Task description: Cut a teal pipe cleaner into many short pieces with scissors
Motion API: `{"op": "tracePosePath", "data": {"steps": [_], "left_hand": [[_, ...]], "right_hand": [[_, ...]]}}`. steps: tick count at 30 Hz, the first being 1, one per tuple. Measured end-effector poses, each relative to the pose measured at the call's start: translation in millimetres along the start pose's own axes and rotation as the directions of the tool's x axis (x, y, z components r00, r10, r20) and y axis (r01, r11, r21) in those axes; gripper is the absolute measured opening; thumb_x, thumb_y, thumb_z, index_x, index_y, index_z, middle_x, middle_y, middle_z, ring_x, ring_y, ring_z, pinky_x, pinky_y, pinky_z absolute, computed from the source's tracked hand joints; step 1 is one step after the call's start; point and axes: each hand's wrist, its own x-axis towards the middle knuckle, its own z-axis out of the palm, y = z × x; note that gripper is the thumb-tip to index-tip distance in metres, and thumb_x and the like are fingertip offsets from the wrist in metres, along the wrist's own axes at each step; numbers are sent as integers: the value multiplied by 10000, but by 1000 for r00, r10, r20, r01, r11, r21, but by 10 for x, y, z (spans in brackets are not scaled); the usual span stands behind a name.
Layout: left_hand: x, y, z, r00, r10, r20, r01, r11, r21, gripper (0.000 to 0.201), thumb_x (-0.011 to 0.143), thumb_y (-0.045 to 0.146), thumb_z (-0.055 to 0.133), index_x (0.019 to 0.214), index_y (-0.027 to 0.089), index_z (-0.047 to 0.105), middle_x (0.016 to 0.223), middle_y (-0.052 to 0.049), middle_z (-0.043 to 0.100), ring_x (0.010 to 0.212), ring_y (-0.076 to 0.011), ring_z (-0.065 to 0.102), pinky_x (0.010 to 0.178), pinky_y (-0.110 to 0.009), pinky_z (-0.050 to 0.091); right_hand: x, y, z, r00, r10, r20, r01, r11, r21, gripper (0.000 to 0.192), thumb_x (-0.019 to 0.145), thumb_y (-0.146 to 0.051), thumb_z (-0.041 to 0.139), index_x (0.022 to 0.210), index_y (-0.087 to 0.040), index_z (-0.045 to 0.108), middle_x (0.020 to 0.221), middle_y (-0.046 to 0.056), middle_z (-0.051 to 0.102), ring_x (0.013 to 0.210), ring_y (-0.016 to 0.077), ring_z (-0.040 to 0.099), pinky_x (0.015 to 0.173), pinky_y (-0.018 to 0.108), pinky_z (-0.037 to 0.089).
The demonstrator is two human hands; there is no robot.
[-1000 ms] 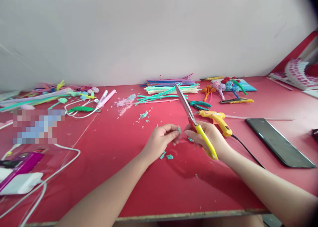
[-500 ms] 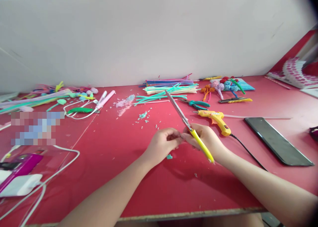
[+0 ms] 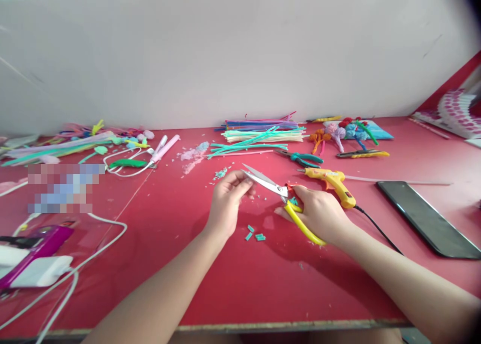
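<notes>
My right hand (image 3: 319, 213) grips a pair of scissors (image 3: 303, 228) with yellow handles. Their blades are slightly apart and point left, toward my left hand (image 3: 227, 198). The left thumb and fingers are pinched together by the blade tips; whatever they hold is too small or hidden to make out. A bit of teal material (image 3: 293, 201) shows by the right fingers, behind the scissors. Below the hands, several short teal cut pieces (image 3: 260, 237) lie on the red table (image 3: 233, 284).
Bundles of pipe cleaners (image 3: 263, 135) lie along the back wall. Pliers (image 3: 304, 158), a yellow glue gun (image 3: 332, 181) and a black phone (image 3: 424, 216) are to the right. Fuzz scraps (image 3: 195, 153) lie ahead. At left are white cables (image 3: 122, 228) and a pink hair-iron-like tool (image 3: 165, 148).
The scissors have swung down from upright to pointing left, and their blades have parted. My left hand has moved away from the right. More teal pieces lie on the table.
</notes>
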Motion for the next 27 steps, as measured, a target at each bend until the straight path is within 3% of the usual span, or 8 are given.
{"op": "tracePosePath", "data": {"steps": [7, 27], "left_hand": [[-5, 3, 9, 1000, -14, -13, 13, 999, -43, 58, 693, 198, 589, 734, 158, 595, 671, 5, 540, 597, -83, 506, 566, -203, 403], [4, 30, 10, 1000, -17, 3, 17, 997, -70, 60, 674, 199, 602, 719, 163, 617, 645, 12, 542, 570, -74, 486, 540, -202, 392]], "right_hand": [[-9, 20, 28, 998, -56, -12, 56, 998, -5, 409, 753, -586, 348, 748, -199, 478, 547, 8, 552, 485, 140, 502, 453, 242, 192], [-16, 22, 24, 998, -55, -15, 55, 998, -17, 444, 761, -596, 315, 696, -193, 491, 489, 8, 513, 434, 125, 454, 445, 240, 167]]}}
